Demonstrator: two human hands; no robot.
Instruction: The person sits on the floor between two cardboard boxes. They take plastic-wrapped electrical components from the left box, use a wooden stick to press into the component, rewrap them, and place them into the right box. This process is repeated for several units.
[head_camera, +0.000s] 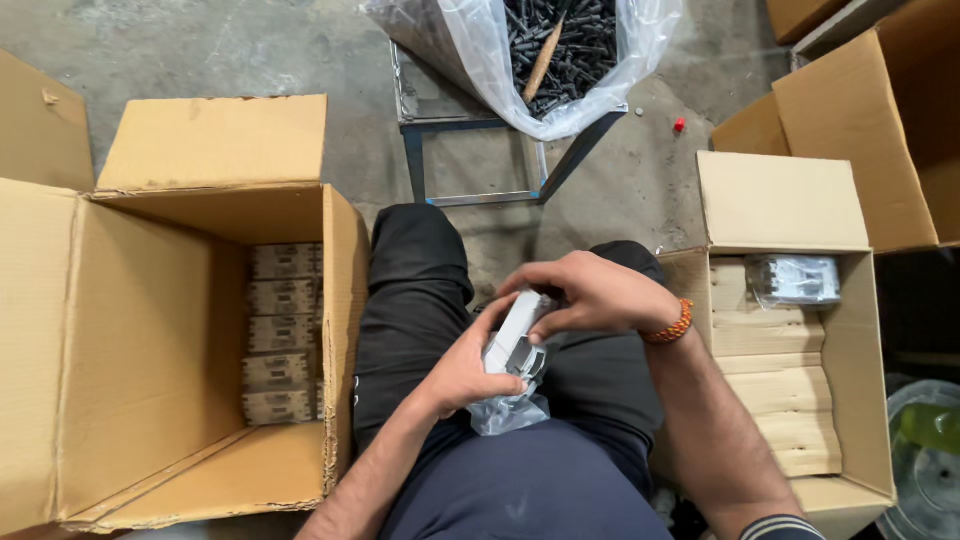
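Black trousers (420, 290), orange bead bracelet (672, 325)

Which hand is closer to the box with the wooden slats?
Right. The right hand is just beside the slat box; the left hand is farther off, across the lap.

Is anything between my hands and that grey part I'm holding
Mostly no: both the left hand and right hand grip the grey part directly. A clear plastic bag covers only its lower end.

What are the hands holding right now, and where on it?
A grey plastic device in a clear bag: left hand grips its lower side, right hand its top end.
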